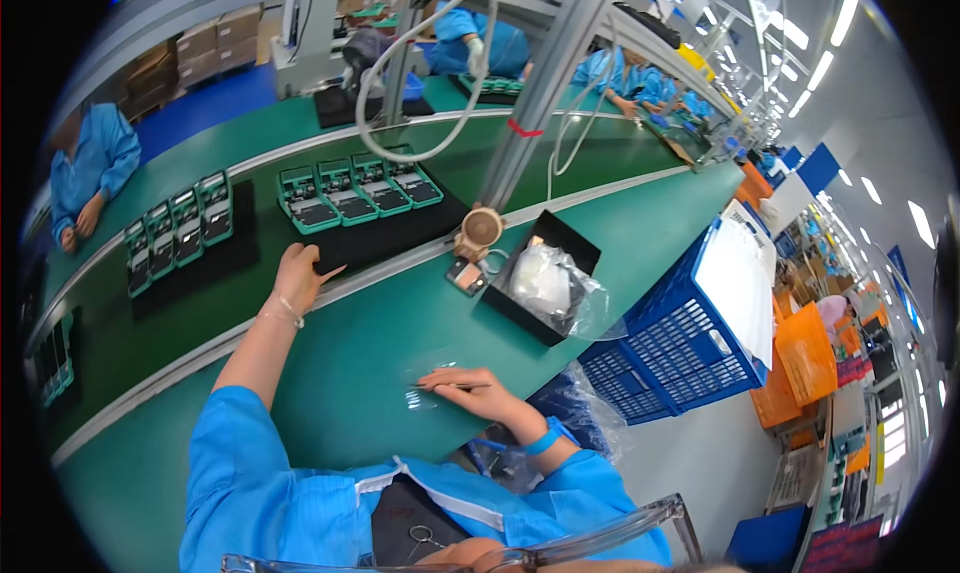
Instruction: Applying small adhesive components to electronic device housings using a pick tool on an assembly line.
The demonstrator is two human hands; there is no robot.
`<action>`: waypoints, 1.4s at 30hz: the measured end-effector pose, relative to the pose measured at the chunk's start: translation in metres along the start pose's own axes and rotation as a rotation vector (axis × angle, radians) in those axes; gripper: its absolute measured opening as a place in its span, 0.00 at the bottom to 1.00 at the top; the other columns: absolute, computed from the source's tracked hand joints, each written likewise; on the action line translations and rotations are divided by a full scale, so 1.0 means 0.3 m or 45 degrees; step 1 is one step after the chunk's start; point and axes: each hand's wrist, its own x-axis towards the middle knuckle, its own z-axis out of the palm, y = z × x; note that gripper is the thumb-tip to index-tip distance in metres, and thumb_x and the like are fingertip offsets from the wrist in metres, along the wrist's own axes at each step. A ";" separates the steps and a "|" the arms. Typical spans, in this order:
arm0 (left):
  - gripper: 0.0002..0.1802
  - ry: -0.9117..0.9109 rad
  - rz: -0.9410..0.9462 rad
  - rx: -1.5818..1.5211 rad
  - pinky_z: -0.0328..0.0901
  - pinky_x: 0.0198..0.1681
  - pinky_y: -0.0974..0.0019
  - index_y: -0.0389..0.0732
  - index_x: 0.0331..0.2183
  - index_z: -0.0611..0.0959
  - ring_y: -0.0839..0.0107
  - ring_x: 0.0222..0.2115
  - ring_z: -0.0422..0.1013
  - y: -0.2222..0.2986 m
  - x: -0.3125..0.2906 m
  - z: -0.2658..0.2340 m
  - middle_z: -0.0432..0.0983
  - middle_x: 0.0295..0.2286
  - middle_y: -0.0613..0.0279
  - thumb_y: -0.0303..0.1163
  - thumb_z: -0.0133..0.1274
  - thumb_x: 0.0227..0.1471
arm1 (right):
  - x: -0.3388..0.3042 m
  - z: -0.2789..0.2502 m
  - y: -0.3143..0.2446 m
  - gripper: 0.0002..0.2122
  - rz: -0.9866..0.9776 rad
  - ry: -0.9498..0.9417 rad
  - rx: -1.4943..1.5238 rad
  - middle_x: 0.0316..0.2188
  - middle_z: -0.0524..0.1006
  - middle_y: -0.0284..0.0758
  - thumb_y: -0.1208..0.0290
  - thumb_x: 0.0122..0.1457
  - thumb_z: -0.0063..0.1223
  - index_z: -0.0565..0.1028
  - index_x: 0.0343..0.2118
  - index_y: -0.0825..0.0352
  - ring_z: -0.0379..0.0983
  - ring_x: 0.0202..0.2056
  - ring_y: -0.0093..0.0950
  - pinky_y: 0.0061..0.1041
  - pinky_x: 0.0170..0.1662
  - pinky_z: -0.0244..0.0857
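At the near left corner of a black mat on the belt, my left hand has its thumb and fingers closed about the mat's edge. On this mat stands a row of several green trays, each holding a dark and silver device part. Lower down, over the green bench, my right hand pinches a slim dark tool, perhaps tweezers. Beneath its fingertips lies a small clear plastic film. A blue band circles my right wrist.
Right of the belt sit a brown tape roll, a small dark part and a black box with clear plastic bags. A blue crate stands beside the bench. A metal post rises ahead. Another person works at far left.
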 end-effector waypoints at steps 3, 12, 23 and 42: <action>0.04 0.041 0.027 0.015 0.72 0.57 0.34 0.38 0.39 0.72 0.60 0.47 0.74 0.075 -0.260 -0.103 0.71 0.42 0.57 0.21 0.44 0.61 | -0.063 -0.019 -0.005 0.09 0.076 0.053 0.018 0.48 0.85 0.39 0.75 0.67 0.57 0.85 0.46 0.70 0.81 0.53 0.35 0.39 0.67 0.66; 0.27 0.435 -0.129 0.239 0.79 0.46 0.47 0.38 0.57 0.73 0.58 0.46 0.80 0.224 -1.016 -0.543 0.79 0.48 0.55 0.22 0.40 0.55 | -0.090 -0.010 -0.042 0.09 0.186 0.061 0.019 0.49 0.85 0.40 0.76 0.68 0.55 0.84 0.45 0.73 0.78 0.56 0.36 0.39 0.66 0.65; 0.25 0.280 -0.284 0.614 0.73 0.14 0.63 0.32 0.55 0.72 0.58 0.16 0.78 0.280 -1.227 -0.678 0.80 0.32 0.46 0.22 0.38 0.55 | 0.024 0.104 0.009 0.12 0.339 0.355 0.211 0.47 0.85 0.38 0.67 0.71 0.56 0.84 0.48 0.70 0.80 0.50 0.30 0.29 0.55 0.73; 0.33 -1.030 1.078 1.967 0.59 0.68 0.48 0.32 0.58 0.77 0.50 0.65 0.63 -0.178 -0.756 0.114 0.71 0.60 0.47 0.42 0.63 0.56 | -0.024 0.123 -0.074 0.11 -0.302 0.261 -0.766 0.46 0.84 0.46 0.85 0.57 0.63 0.82 0.42 0.71 0.81 0.50 0.45 0.38 0.53 0.76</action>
